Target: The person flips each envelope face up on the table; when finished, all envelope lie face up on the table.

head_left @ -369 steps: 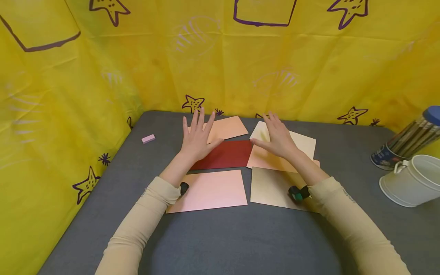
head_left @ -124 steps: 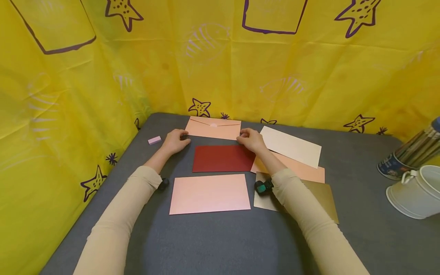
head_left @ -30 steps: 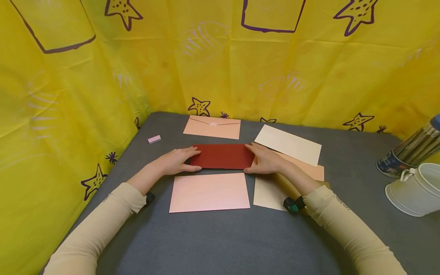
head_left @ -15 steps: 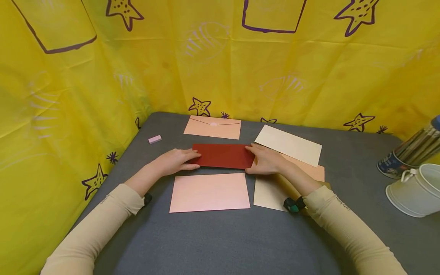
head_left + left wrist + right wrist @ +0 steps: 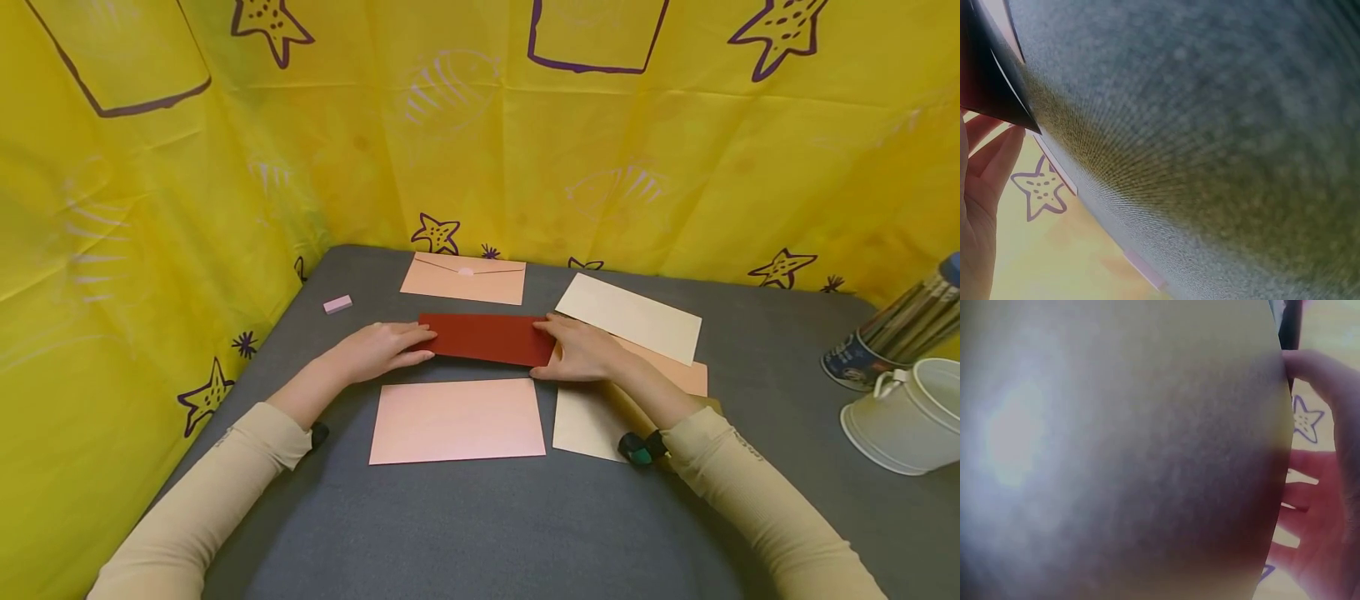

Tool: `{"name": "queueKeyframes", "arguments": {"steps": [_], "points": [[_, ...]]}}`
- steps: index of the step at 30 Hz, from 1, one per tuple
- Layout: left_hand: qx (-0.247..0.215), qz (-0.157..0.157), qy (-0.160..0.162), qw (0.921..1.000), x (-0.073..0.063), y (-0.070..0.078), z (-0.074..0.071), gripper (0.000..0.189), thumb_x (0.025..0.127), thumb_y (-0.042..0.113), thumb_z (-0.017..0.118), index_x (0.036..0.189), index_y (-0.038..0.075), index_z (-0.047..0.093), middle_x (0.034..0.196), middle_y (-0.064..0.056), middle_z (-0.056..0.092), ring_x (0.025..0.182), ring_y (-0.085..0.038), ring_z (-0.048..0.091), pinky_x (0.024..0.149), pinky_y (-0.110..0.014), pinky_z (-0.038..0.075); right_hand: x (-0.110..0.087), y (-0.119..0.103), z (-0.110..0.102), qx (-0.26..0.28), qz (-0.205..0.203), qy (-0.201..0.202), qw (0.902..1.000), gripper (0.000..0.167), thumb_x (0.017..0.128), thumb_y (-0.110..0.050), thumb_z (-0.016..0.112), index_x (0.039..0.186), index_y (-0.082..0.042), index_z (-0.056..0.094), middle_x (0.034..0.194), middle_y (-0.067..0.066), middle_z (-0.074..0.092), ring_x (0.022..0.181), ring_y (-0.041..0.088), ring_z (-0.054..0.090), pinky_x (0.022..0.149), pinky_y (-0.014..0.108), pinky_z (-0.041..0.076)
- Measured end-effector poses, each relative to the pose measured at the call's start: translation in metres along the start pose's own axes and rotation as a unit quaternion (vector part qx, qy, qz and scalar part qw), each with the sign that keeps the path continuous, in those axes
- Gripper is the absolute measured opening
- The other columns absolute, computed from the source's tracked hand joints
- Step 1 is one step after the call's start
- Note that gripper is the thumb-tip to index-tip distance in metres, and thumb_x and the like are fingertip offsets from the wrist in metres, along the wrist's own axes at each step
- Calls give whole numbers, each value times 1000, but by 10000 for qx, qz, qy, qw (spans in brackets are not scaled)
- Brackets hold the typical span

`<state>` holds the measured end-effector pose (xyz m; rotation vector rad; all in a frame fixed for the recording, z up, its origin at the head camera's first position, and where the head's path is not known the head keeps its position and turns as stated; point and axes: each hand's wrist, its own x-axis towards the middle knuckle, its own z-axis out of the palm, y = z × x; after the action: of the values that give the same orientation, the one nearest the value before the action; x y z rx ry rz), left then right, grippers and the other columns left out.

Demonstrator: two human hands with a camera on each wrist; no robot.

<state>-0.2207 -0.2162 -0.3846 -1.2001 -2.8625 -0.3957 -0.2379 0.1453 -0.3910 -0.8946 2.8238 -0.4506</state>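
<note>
A dark red envelope (image 5: 483,337) lies between both hands in the middle of the head view. My left hand (image 5: 372,352) grips its left end, thumb at the near edge and fingers over the top. At the right end, my right hand (image 5: 585,350) holds it the same way, covering that corner. In the left wrist view the envelope's corner (image 5: 1007,94) looks raised off the table. Nearer the person lies a pink envelope (image 5: 459,421); behind is a peach envelope (image 5: 468,287) with its flap and round seal facing up.
To the right, a cream envelope (image 5: 633,317) overlaps another peach one (image 5: 678,375), and a beige-gold envelope (image 5: 585,421) lies partly under the right arm. A pink eraser-like block (image 5: 337,304) sits left. A pencil cup (image 5: 855,360) and white pail (image 5: 900,417) stand far right.
The back peach envelope, tilted at first, now lies straighter. Both hands went from it to the red envelope. Over the last second the red envelope's near left edge has shifted slightly away.
</note>
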Motion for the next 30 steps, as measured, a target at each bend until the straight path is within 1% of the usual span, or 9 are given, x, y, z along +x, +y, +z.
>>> {"name": "queueKeyframes", "arguments": {"steps": [8,12,15,17,19,21,25,27,30], "points": [[180,299,430,9985,-1,-1,-1,41,96,28,63,129,6,63,126,-14,64,113,-30,63,94,-46,49,-1,-1,-1,-91,-443,250,9987,66,83,-42,65,138,-8,55,142,17,50,126,34,51,102,47,41],[274,452,677,9963,-3,-2,-2,38,94,24,67,126,5,65,122,-13,66,110,-29,64,92,-46,50,-2,-2,-1,-189,-607,442,9970,57,84,-39,64,133,-9,61,131,12,61,102,26,61,85,38,49],[313,624,931,9932,-4,-3,-2,35,91,20,69,123,4,67,117,-12,69,105,-28,67,89,-45,52,-2,-4,-2,-202,-716,605,9954,52,84,-38,64,129,-10,65,116,8,68,83,20,58,69,33,46],[336,701,1061,9913,-5,-4,-3,35,90,19,71,121,4,67,115,-11,69,103,-28,67,87,-44,53,-2,-5,-3,-129,-763,697,9946,49,85,-36,64,127,-10,66,111,7,70,78,20,57,65,33,44],[356,703,1139,9904,-5,-5,-3,34,89,18,71,121,4,68,113,-11,70,101,-27,68,87,-44,53,-2,-6,-3,-102,-792,809,9935,45,86,-35,63,124,-11,68,106,7,71,81,23,61,67,35,47],[350,656,1206,9899,-6,-5,-4,33,89,17,71,119,5,69,111,-10,71,100,-27,68,87,-43,53,-2,-6,-3,-25,-792,903,9928,41,87,-31,63,123,-11,69,95,6,71,77,25,61,64,37,46],[216,510,1463,9877,-8,-5,-6,27,88,14,72,115,7,71,105,-8,72,95,-25,68,85,-43,54,-2,-6,-5,262,-699,1048,9917,34,88,-25,64,119,-15,71,64,-1,56,56,17,51,50,30,36],[101,424,1642,9855,-8,-6,-7,24,88,13,72,111,8,73,101,-6,73,92,-24,69,84,-42,54,-1,-6,-5,542,-671,1085,9903,31,89,-23,65,118,-15,72,64,-3,55,49,14,41,47,27,30],[-64,224,1834,9828,-7,-7,-6,19,88,12,72,107,9,74,97,-4,73,89,-21,68,81,-40,55,0,-5,-5,983,-730,1178,9855,26,90,-19,66,114,-13,73,79,-2,68,56,10,46,49,26,32]]}}
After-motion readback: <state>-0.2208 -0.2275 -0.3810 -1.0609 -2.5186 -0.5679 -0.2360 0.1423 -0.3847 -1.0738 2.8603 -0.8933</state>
